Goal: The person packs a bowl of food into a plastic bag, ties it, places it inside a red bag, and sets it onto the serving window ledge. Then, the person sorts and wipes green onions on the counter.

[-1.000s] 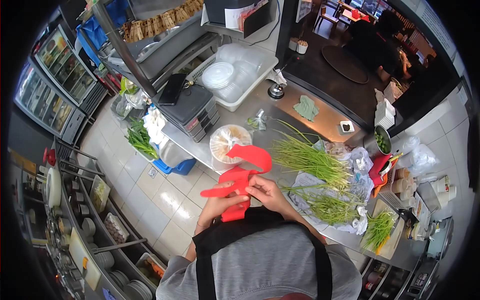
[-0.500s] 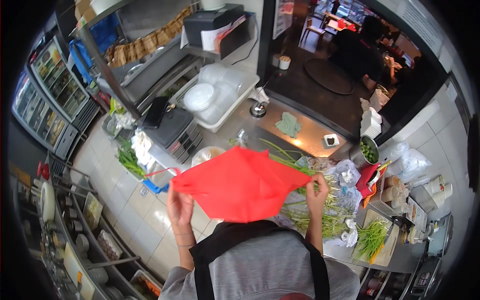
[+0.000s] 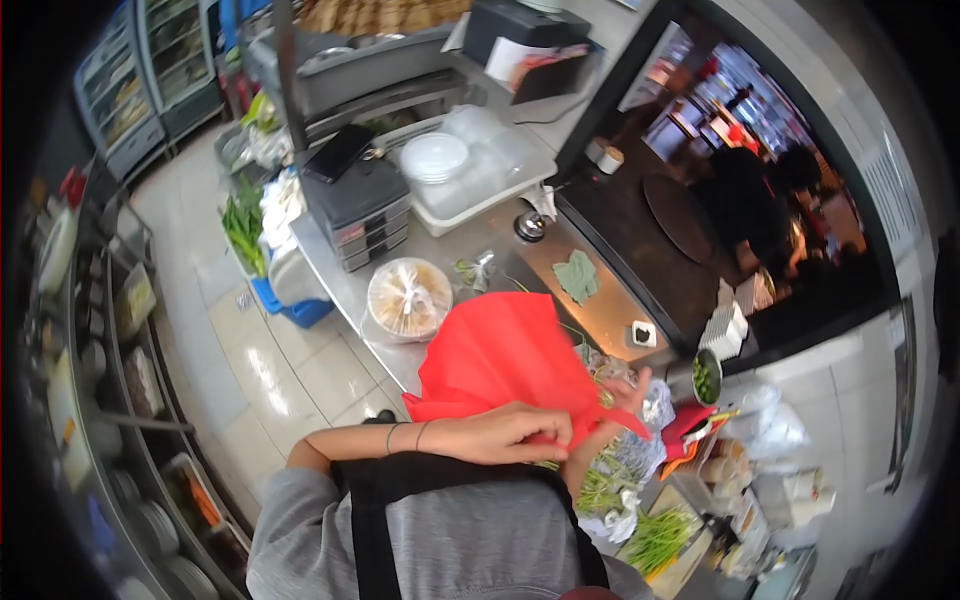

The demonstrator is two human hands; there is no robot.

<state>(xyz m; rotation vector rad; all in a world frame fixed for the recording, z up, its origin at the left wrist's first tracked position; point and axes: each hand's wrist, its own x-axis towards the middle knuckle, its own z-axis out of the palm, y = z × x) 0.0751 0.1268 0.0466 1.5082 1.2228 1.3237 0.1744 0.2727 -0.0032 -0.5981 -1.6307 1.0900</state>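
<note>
A sheet of thin red cloth (image 3: 490, 345) hangs bunched in front of my chest, above the counter's near edge. My left hand (image 3: 525, 432) reaches across my body to the right, its fingers curled closed on the near edge of the cloth. Close beside it, my right hand (image 3: 622, 400) has its fingers up and apart; the cloth lies across the hand near its base, and a pointed red corner sticks out beyond. Green stalks (image 3: 603, 490) lie on the counter below my right hand, partly covered by my arms.
A bagged round tub (image 3: 410, 298), a grey drawer unit (image 3: 362, 200) and a white tray (image 3: 480, 210) of plastic lids stand on the counter. A bell (image 3: 530, 226) and a green cloth (image 3: 576, 276) lie farther right. Shelves (image 3: 150, 420) line the left; a person (image 3: 750, 205) is beyond the hatch.
My left hand has swung across to the right beside my right hand. The red cloth, spread wide between both hands before, is now folded and bunched. The view has turned.
</note>
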